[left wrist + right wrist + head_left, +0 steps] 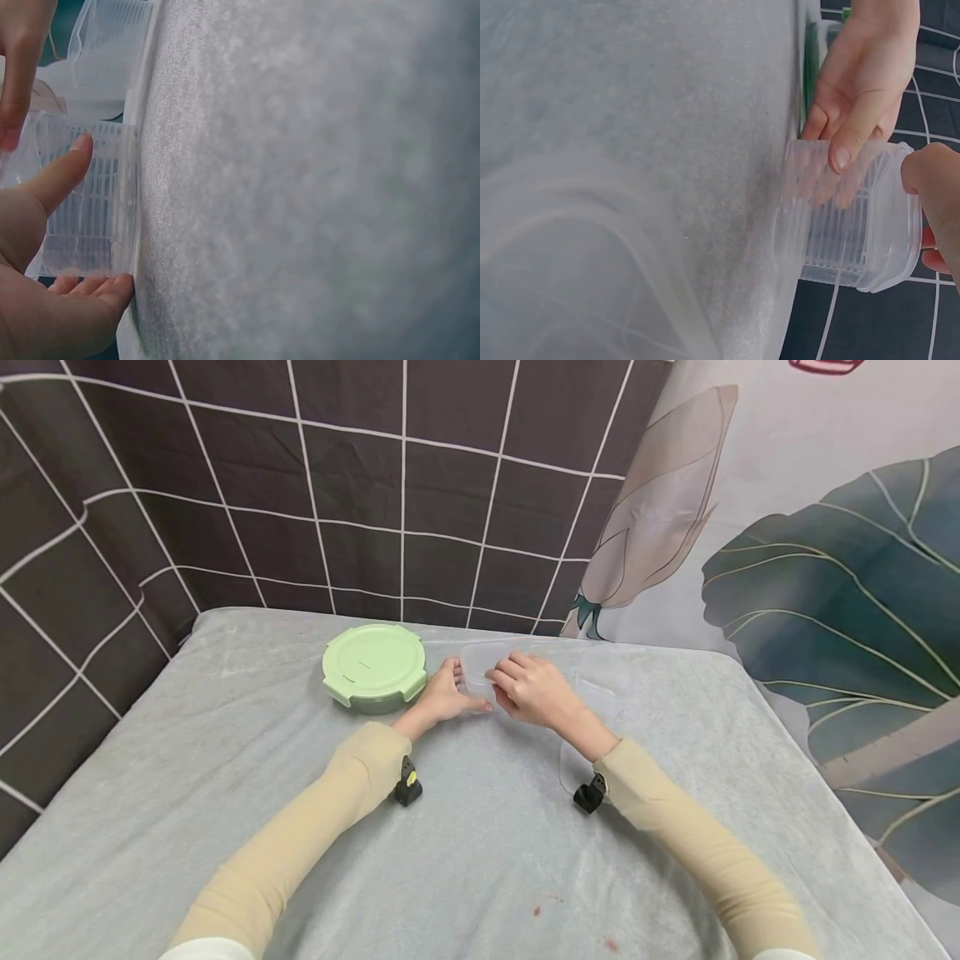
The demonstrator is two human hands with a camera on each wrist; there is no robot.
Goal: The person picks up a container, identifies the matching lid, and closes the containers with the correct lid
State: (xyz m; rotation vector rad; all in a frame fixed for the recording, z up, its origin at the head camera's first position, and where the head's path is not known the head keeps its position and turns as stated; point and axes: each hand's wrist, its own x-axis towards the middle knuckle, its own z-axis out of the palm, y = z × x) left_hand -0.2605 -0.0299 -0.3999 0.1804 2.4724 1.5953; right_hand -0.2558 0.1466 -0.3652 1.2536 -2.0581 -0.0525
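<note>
A small clear plastic box (pixel 836 225) with ribbed walls stands on the cloth-covered table, and a translucent lid (pixel 483 662) is on its top. My left hand (pixel 444 695) holds the box from the left side, thumb in front and fingers behind, as the right wrist view shows. At the lid's right edge my right hand (pixel 534 687) pinches the rim with thumb and curled fingers. Whether the lid is fully seated cannot be told. Left of my left hand sits a round container with a light green lid (pixel 373 662).
A second clear ribbed box (pixel 109 49) stands beyond my right hand. Below my right wrist a flat clear lid (pixel 573 768) lies on the grey cloth (pixel 465 852). A dark curtain with white grid lines (pixel 360 477) hangs behind the table's far edge.
</note>
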